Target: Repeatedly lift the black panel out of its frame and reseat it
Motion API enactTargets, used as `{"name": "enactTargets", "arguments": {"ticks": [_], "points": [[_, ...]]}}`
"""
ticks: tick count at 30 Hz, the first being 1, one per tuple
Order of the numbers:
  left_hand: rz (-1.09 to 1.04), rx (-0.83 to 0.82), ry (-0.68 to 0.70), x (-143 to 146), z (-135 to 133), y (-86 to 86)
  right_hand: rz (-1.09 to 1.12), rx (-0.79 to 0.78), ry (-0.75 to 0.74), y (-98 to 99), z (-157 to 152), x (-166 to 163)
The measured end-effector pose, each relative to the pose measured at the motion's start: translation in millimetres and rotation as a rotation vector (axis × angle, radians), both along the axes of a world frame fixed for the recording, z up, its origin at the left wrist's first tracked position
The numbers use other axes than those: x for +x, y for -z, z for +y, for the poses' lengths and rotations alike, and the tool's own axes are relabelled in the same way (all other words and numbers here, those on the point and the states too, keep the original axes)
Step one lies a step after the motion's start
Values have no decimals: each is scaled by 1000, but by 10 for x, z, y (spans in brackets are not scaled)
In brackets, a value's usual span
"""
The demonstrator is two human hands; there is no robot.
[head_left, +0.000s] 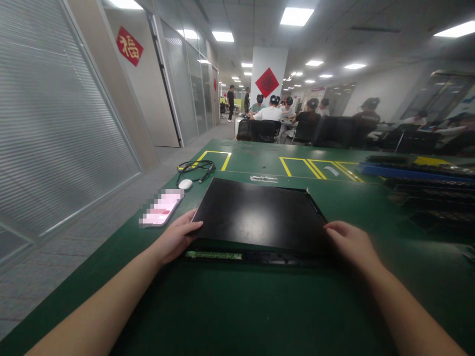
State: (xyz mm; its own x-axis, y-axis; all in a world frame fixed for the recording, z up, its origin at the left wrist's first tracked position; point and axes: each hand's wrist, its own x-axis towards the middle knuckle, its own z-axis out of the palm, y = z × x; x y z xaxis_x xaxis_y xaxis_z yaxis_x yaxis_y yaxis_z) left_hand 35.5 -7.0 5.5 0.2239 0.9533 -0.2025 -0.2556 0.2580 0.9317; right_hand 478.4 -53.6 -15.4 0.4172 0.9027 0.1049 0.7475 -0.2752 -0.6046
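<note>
A flat black display panel point(256, 212) is in front of me, slightly tilted over a black frame point(282, 258) on the green table. My left hand point(180, 232) grips the panel's left edge, thumb on top and fingers underneath. At the opposite side, my right hand point(347, 240) has its fingertips pinched at the right edge, where panel and frame lie close together. Along the near side, a green circuit strip point(214, 255) shows below the panel. The rest of the frame's inside is hidden beneath it.
Left of the panel lie a phone point(162, 207), a white mouse-like object point(185, 184) and a coiled black cable point(196, 169). Dark parts and a blue strip point(393, 171) lie at the right. Yellow tape point(289, 166) marks the far table point(237, 311). Several people sit beyond.
</note>
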Motion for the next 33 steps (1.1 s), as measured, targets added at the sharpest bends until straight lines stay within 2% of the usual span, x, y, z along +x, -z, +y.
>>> {"name": "enactTargets", "arguments": {"ticks": [7,13,17,21,26,33], "points": [[7,-9,-15,9,5,2,32,28,5,-9,-5,-10],[21,-4,-17,19,-17,0,68,178,71,-13,-27,64],[25,-5,-30,22,-12,1,-6,66,92,2,12,126],[21,-3,-16,17,-8,3,-81,-53,-8,36,63,115],[14,0,-2,14,-16,2,-166,-96,-99,98,89,92],[25,4,-8,24,-29,-17,-220,-154,-125,113,101,96]]}}
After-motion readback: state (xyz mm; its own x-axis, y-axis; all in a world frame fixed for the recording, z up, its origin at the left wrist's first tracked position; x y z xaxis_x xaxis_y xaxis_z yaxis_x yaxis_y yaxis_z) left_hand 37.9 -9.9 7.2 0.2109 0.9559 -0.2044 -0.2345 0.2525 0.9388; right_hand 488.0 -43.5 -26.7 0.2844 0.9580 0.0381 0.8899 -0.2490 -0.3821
